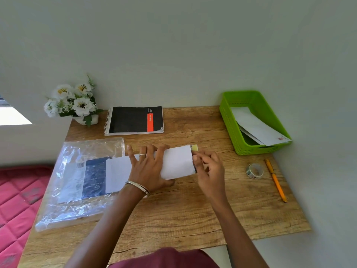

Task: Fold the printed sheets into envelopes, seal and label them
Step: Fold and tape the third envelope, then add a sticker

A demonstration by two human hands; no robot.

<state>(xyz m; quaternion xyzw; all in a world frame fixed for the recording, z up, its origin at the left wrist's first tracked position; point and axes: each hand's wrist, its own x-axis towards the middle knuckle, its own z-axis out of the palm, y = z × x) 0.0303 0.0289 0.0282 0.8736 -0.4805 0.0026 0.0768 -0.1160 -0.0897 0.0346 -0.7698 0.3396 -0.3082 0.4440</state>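
Left hand spread wide, fingers straight and fanned, pressing flat on the white envelope; ring on one finger, bangle at the wrist. Right hand with fingers loosely curled, fingertips touching the envelope's right end, where a dark edge and a small yellow tab show; whether pinching or only pressing there, cannot tell. Envelope lying flat near the middle of the table, long axis running left to right and slightly tilted, right end a little farther from the near edge than the left. Left end overlapping a clear plastic packet with a blue printed insert, lying along the table's left edge. Envelope's middle under the left palm, its right end between the two hands. Green plastic basket at the far right corner, holding other white envelopes leaning inside. Roll of tape and an orange pen near the right edge, well apart from the hands. Black spiral notebook with a red stripe against the far edge, white artificial flowers in a pot at the far left corner.
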